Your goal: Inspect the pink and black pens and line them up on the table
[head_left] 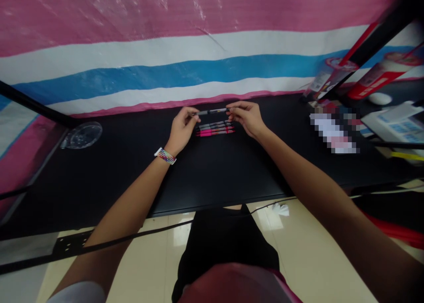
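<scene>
A dark grey pen lies crosswise between my two hands, gripped at both ends. My left hand pinches its left end between thumb and fingers, and a multicoloured woven band circles that wrist. At the right end my right hand closes thumb and fingertips on the same pen. Just on the near side of it, several pens rest side by side on the black table. The closest ones are bright pink pens; darker pens lie beyond them.
A clear plastic lid is at the table's left. On the right stand two drink cups, a clear cup and a red cup, near a white mouse. A striped plastic sheet hangs behind the table.
</scene>
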Demonstrator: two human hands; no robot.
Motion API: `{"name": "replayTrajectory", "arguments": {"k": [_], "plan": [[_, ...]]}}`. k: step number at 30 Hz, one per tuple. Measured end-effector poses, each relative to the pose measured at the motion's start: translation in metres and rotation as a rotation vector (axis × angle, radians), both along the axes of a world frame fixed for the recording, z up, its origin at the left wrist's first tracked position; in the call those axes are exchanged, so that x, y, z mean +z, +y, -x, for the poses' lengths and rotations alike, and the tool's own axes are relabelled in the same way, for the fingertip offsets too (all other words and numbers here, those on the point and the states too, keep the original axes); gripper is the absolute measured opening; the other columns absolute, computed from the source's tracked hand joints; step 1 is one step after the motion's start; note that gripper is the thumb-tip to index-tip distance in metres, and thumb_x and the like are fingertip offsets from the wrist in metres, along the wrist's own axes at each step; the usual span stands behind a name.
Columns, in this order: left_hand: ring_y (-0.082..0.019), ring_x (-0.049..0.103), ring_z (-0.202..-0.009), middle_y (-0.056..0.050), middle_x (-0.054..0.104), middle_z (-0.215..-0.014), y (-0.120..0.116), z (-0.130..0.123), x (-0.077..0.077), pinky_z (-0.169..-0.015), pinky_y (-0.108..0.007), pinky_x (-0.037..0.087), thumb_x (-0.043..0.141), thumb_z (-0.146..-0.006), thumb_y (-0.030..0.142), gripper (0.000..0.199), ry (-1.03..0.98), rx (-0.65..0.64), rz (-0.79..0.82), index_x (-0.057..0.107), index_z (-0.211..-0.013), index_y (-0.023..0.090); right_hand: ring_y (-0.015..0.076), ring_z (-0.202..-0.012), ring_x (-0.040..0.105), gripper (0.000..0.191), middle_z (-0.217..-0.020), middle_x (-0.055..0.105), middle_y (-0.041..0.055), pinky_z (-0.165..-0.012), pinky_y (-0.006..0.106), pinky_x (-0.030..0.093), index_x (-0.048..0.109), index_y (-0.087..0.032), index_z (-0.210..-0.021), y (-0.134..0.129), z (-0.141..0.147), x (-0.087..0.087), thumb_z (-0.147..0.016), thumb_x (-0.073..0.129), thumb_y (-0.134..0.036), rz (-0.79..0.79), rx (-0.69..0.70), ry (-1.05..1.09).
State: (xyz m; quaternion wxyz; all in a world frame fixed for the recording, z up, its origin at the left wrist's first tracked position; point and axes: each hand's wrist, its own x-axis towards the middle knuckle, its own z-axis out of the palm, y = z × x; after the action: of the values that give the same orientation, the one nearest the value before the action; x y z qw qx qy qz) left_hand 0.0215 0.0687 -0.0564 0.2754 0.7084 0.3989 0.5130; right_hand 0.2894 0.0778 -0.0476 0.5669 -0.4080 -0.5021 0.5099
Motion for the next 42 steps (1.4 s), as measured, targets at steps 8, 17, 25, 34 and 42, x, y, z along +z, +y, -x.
{"name": "replayTrajectory", "arguments": {"k": [8,17,25,34,42], "plan": [[-0.021,0.079,-0.088,-0.006,0.078,-0.101,0.003,-0.002,-0.006,-0.087,-0.036,0.062,0.07,-0.105,0.068,0.051,-0.105,-0.024,0.02,0.068,-0.137,0.029,0.0181,-0.072,0.07,0.014,-0.084,0.079,0.005,-0.081,0.041,0.068,0.085,-0.022,-0.091,-0.002,0.006,-0.002,-0.079,0.09,-0.028,0.034,0.02,0.028],[-0.019,0.075,-0.073,-0.001,0.073,-0.084,0.006,0.001,-0.008,-0.08,-0.035,0.061,0.071,-0.106,0.066,0.045,-0.184,0.113,-0.054,0.072,-0.13,0.028,0.0169,-0.071,0.071,0.015,-0.082,0.079,0.0048,-0.079,0.038,0.066,0.086,-0.02,-0.091,-0.003,0.008,-0.003,-0.078,0.089,-0.027,0.02,0.042,0.074],[-0.025,0.078,-0.108,-0.007,0.08,-0.113,0.008,0.0,-0.009,-0.099,-0.039,0.061,0.099,-0.083,0.057,0.067,-0.121,0.078,-0.088,0.069,-0.136,0.03,0.0175,-0.071,0.071,0.014,-0.084,0.079,0.0057,-0.079,0.04,0.066,0.085,-0.02,-0.092,-0.004,0.009,-0.004,-0.08,0.088,-0.026,0.01,0.026,0.069],[-0.017,0.075,-0.078,-0.002,0.079,-0.081,0.009,0.004,-0.007,-0.08,-0.032,0.058,0.079,-0.104,0.048,0.025,-0.122,-0.024,0.055,0.08,-0.109,0.024,0.0162,-0.069,0.069,0.013,-0.082,0.078,0.0051,-0.074,0.037,0.064,0.084,-0.019,-0.091,-0.004,0.011,-0.005,-0.08,0.085,-0.025,0.021,0.004,0.046],[-0.018,0.078,-0.08,-0.002,0.08,-0.082,0.003,0.003,-0.001,-0.079,-0.031,0.058,0.082,-0.102,0.045,0.028,-0.124,-0.013,0.029,0.076,-0.118,0.023,0.0137,-0.063,0.061,0.008,-0.075,0.074,0.0039,-0.064,0.031,0.057,0.082,-0.019,-0.084,-0.004,0.015,-0.005,-0.077,0.081,-0.022,0.048,-0.011,0.072]]}}
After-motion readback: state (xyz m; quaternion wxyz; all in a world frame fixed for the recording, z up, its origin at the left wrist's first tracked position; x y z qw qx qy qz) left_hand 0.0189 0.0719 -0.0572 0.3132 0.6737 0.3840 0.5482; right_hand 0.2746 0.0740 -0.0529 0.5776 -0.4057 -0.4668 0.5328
